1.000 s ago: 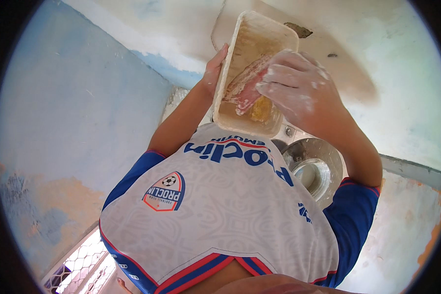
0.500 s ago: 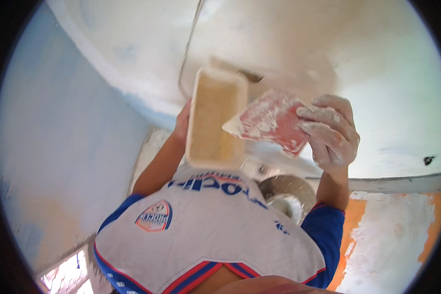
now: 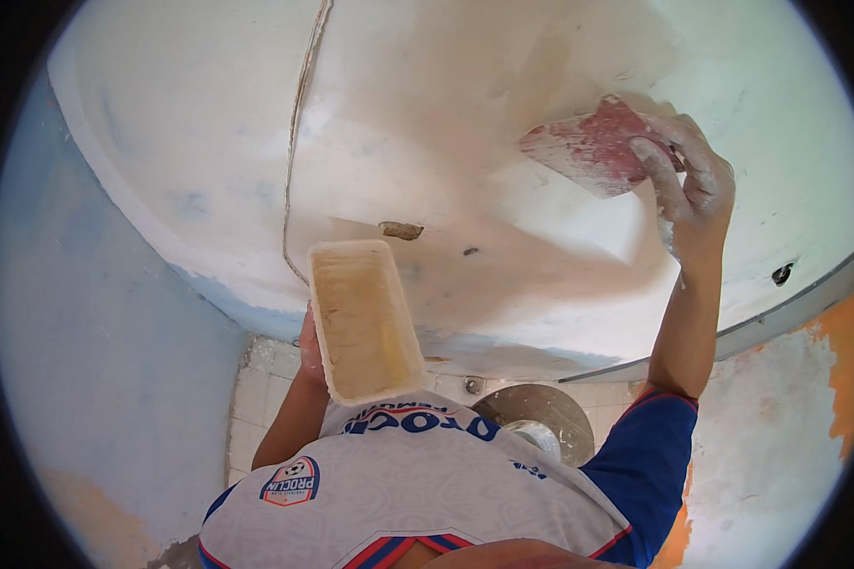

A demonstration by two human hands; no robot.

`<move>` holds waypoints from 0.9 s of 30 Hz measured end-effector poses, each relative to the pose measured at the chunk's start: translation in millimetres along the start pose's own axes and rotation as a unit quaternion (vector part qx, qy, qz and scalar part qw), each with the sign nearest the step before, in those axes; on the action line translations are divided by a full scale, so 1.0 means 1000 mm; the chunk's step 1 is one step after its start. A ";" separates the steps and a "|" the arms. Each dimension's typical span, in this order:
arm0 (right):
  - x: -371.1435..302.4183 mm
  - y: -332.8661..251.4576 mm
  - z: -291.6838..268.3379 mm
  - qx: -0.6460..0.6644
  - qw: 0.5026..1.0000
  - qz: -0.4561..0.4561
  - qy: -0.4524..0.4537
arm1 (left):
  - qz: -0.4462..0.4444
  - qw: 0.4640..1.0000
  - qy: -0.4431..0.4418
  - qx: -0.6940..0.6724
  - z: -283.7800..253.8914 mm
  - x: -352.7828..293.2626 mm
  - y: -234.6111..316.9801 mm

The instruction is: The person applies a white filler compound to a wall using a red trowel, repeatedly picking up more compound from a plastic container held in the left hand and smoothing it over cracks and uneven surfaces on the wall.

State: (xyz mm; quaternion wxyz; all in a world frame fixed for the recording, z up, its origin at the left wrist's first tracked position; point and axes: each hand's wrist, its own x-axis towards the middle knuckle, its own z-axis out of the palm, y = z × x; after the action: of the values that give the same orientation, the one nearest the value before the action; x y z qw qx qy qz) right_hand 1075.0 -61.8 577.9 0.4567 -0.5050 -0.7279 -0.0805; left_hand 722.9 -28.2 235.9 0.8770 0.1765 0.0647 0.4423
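Note:
My right hand [image 3: 691, 185], smeared with white filler, grips a red spreader [image 3: 603, 150], a flat putty blade coated with whitish streaks. Its blade lies against the pale wall [image 3: 465, 104], where a broad damp-looking beige patch shows. Lower and to the left, my left hand [image 3: 309, 343] holds a shallow rectangular plastic tub [image 3: 405, 318] by its left side, mostly hidden behind it. A thin layer of cream-coloured putty [image 3: 354, 308] coats the inside of the tub, which tilts slightly.
A thin cable [image 3: 299, 133] runs down the wall on the left. The wall has a brown chipped hole [image 3: 401, 230] and a dark recess [image 3: 781, 274] at right. Below stands a round metal basin [image 3: 538, 410] on the tiled floor. A bluish wall [image 3: 133, 313] closes the left side.
My right hand has carried the spreader up and right, from beside the tub to the wall. The tub in my left hand has shifted down and left.

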 end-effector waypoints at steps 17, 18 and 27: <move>0.007 0.063 -0.073 -0.009 0.993 0.030 0.110 | 0.025 0.999 0.038 -0.017 0.032 0.036 -0.090; 0.004 0.057 -0.075 -0.007 0.993 0.030 0.110 | 0.028 0.997 0.060 -0.030 0.034 0.031 -0.091; -0.003 0.061 -0.111 -0.061 0.981 -0.014 0.185 | 0.026 0.996 0.083 -0.016 0.054 0.018 -0.116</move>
State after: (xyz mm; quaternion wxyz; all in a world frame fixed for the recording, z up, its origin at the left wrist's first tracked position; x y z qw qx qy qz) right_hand 1189.2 -98.6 617.9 0.5508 -0.4978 -0.6316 -0.2234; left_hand 835.7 -91.3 244.2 0.8596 0.1265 0.1255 0.4789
